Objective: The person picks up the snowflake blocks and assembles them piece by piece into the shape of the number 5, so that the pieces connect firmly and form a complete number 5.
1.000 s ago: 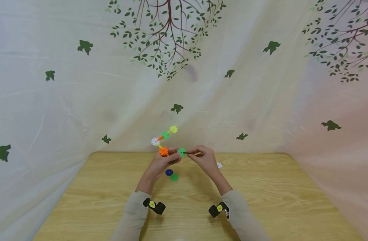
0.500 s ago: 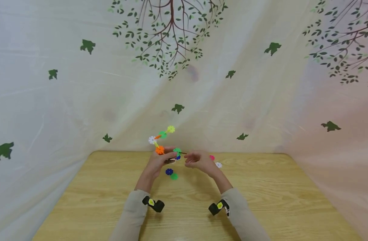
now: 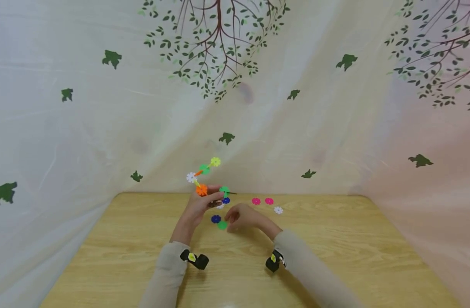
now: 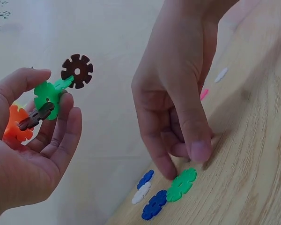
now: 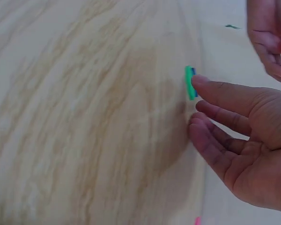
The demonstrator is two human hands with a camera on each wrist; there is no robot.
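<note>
My left hand [image 3: 194,208] holds up a chain of slotted, flower-shaped plastic discs. An orange disc [image 3: 201,190] sits by the hand, and white, green and yellow ones trail away up and left. In the left wrist view, a green disc [image 4: 47,99] lies between thumb and fingers, with a brown disc [image 4: 84,70] slotted onto its end. My right hand [image 3: 244,216] is low over the table, fingers loosely bent and nothing between them. Its fingertips are right at a loose green disc [image 4: 181,184], which overlaps a dark blue disc [image 4: 154,205].
Near these lie another blue disc [image 4: 145,179] and a white disc [image 4: 141,192]. Further right on the wooden table [image 3: 335,248] are two pink discs [image 3: 256,201] and a white disc [image 3: 278,210]. A leaf-printed cloth [image 3: 258,149] hangs behind the table's far edge.
My right hand has let go of the brown disc at the chain's end and moved down and left to the loose green disc. My left hand has shifted slightly left with the chain.
</note>
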